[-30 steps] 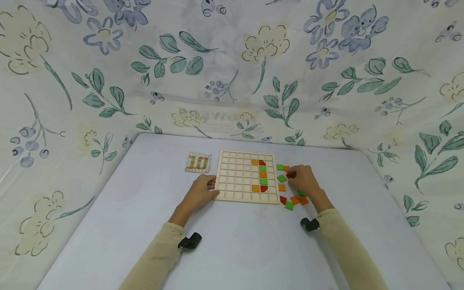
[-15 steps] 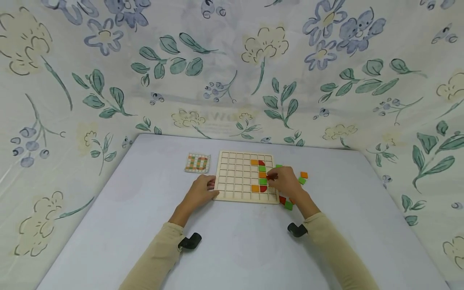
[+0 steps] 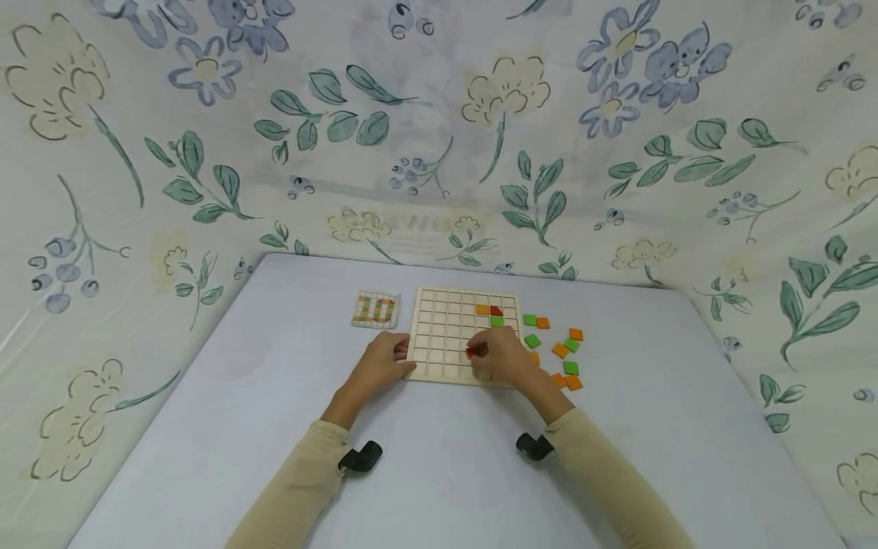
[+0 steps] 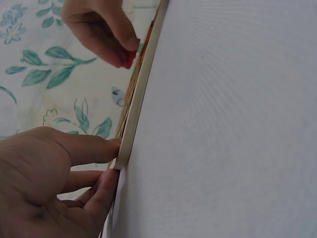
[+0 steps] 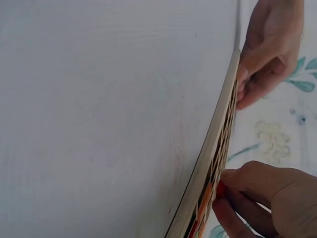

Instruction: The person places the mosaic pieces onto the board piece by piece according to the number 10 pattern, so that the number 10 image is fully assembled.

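A wooden grid board (image 3: 439,328) lies on the table, with an orange tile (image 3: 483,309), a rounded red tile (image 3: 496,311) and a green tile (image 3: 497,322) showing in its upper right cells. My left hand (image 3: 380,358) grips the board's near left corner; in the left wrist view its thumb and fingers lie on either side of the edge. Over the lower part of the grid, my right hand (image 3: 504,354) pinches a small red tile (image 5: 221,190) between thumb and fingers. This hand hides the cells beneath it, where other tiles lay earlier.
Loose green and orange tiles, among them a green one (image 3: 571,368) and an orange one (image 3: 576,334), are scattered right of the board. A patterned card (image 3: 376,309) lies to its left on the white table (image 3: 288,320). Floral cloth (image 3: 425,152) hangs behind.
My right hand has moved left from the loose tiles, across the board's right edge, to above its lower cells, carrying the red tile. My left hand has stayed at the corner.
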`<state>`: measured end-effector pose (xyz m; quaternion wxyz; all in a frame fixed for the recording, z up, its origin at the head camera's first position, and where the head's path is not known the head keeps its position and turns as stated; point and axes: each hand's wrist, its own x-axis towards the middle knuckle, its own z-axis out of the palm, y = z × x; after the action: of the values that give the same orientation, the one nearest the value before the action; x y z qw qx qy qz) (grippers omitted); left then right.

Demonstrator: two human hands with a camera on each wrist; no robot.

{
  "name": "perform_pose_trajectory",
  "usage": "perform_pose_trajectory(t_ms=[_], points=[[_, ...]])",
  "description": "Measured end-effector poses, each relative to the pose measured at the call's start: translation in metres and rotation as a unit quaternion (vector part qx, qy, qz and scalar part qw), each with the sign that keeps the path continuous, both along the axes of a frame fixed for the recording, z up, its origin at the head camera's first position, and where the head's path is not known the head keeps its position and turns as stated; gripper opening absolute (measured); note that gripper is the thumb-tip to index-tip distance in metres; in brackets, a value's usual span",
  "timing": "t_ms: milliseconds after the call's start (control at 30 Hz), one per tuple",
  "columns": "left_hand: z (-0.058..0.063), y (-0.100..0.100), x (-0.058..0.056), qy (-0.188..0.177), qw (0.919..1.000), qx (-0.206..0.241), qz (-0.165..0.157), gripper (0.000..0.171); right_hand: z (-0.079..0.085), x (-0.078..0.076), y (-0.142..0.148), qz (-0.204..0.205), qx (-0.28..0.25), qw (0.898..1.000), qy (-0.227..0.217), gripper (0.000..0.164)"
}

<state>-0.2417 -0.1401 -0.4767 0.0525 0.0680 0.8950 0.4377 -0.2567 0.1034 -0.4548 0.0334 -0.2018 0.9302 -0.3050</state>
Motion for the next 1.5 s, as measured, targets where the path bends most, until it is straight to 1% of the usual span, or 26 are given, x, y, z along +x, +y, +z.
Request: perform_pose_trajectory(t_ms=[67,133,367,533,700,867,967,1200,1367,1500], points=[[0.000,0.000,0.000,0.002,1.0000,0.002,-0.003,0.056,-0.001,0.000,-0.004,-0.005,0.012,1.000,-0.011,0.019],[0.000,0.000,0.000,0.004,1.0000,0.002,-0.005,0.055,-0.003,-0.001,-0.007,-0.003,0.023,1.000,-0.012,0.019],[-0.001,0.000,0.000,0.008,0.9999,-0.001,-0.008,0.055,-0.005,-0.001,-0.009,0.010,0.051,0.998,0.016,0.017],[-0.001,0.000,0.002,0.007,0.9999,-0.009,-0.006,0.055,-0.004,-0.001,-0.010,0.016,0.056,0.998,0.031,0.018],[-0.001,0.000,0.002,0.009,0.9999,-0.011,-0.004,0.054,-0.004,-0.001,-0.013,0.021,0.054,0.997,0.048,0.015],[0.001,0.001,0.002,0.010,0.9999,-0.006,-0.010,0.054,-0.006,-0.003,-0.013,0.018,0.058,0.997,0.050,0.013],[0.002,0.001,0.002,0.008,0.9999,-0.005,-0.012,0.054,-0.006,-0.003,-0.012,0.013,0.055,0.997,0.049,0.011],[0.004,0.002,0.003,0.005,0.9999,-0.004,-0.009,0.054,-0.004,-0.005,-0.010,0.017,0.047,0.997,0.051,0.010],[0.004,0.001,0.003,0.007,0.9999,-0.008,-0.008,0.054,-0.005,-0.005,-0.003,0.013,0.020,0.999,0.045,0.011],[0.003,-0.001,0.002,0.008,0.9999,-0.009,-0.006,0.054,-0.004,-0.005,0.009,0.000,-0.004,0.999,0.041,0.014]])
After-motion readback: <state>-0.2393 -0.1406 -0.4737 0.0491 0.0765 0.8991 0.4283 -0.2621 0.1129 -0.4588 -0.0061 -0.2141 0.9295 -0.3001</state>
